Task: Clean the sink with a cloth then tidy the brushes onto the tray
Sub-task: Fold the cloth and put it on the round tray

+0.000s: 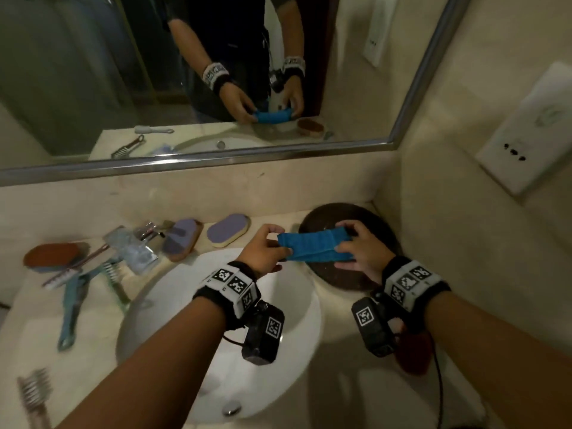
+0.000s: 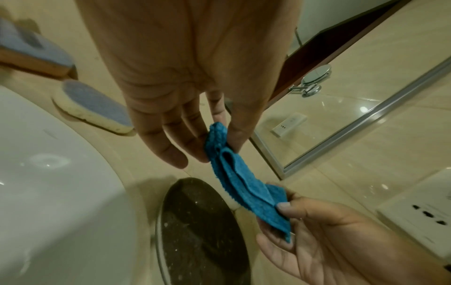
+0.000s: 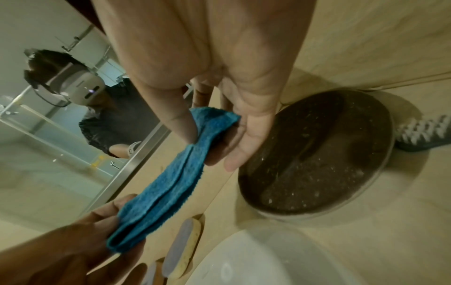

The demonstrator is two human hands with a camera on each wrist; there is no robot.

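Note:
A folded blue cloth (image 1: 312, 245) (image 2: 241, 185) (image 3: 171, 183) hangs stretched between both hands, above the left rim of a dark round tray (image 1: 380, 224) (image 2: 197, 237) (image 3: 317, 154). My left hand (image 1: 266, 247) (image 2: 214, 142) pinches its left end between thumb and fingers. My right hand (image 1: 356, 243) (image 3: 212, 133) pinches the right end. The white sink (image 1: 223, 308) (image 2: 48, 192) lies below the left wrist. Two purple-topped sponge brushes (image 1: 227, 230) (image 1: 182, 239) lie behind the sink.
On the counter left of the sink lie a red-brown brush (image 1: 54, 253), a teal-handled brush (image 1: 72, 308), a slim comb-like brush (image 1: 66, 274) and a clear block (image 1: 131, 247). A wire brush (image 1: 34, 394) lies at front left. A mirror (image 1: 198, 75) runs behind; a socket plate (image 1: 526, 131) is on the right wall.

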